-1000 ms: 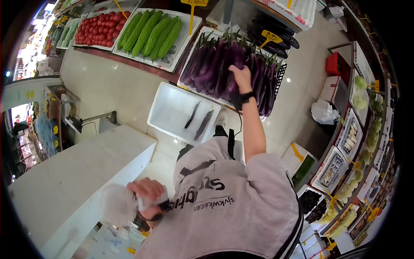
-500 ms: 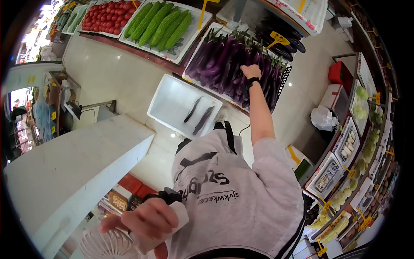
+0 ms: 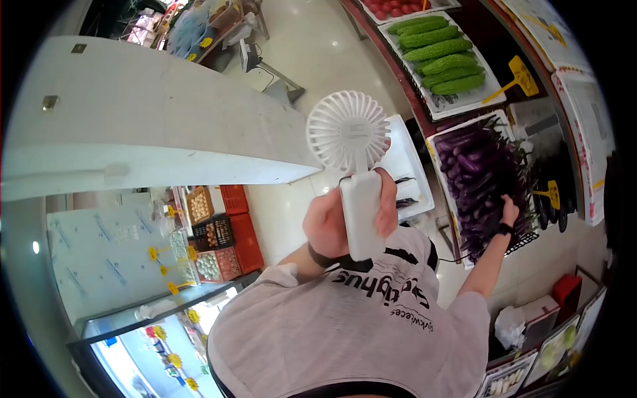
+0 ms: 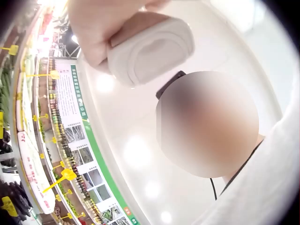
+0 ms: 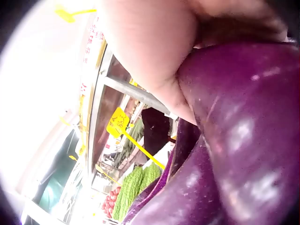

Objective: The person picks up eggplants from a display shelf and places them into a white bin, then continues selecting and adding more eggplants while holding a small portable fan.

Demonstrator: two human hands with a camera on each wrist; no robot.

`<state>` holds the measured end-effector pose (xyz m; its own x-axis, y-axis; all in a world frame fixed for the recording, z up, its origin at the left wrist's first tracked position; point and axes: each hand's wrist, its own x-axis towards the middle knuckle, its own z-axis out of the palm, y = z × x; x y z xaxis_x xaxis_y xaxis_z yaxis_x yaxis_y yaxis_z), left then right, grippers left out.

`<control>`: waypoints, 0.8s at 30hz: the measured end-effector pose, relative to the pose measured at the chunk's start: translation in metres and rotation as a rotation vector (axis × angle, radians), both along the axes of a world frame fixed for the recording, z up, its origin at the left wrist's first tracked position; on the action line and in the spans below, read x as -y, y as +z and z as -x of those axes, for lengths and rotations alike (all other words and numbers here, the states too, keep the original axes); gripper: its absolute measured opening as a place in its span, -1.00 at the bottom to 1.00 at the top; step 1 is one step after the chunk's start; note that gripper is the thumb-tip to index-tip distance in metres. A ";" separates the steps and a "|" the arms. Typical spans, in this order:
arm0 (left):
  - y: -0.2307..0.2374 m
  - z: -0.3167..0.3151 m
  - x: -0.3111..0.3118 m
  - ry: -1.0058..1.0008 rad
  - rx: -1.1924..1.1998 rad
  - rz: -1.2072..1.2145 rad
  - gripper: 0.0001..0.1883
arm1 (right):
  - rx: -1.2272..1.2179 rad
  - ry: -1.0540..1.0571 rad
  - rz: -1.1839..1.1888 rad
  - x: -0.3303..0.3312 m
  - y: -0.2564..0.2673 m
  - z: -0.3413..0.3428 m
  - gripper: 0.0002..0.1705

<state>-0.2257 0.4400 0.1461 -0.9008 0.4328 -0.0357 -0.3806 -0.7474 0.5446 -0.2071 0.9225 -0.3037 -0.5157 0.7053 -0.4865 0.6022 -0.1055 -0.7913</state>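
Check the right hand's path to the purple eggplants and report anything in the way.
Nothing visible is in the way: the right hand directly touches a purple eggplant. In the head view, a yellow price tag stands off to one side, not between them.

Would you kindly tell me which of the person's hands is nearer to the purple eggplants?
The right: the right hand is at the purple eggplants, touching one, while the left hand holds a white fan apart from them.
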 end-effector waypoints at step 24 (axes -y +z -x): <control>-0.082 0.076 0.160 -0.132 -0.394 0.424 0.08 | -0.149 0.808 0.273 0.309 0.117 -0.021 -0.24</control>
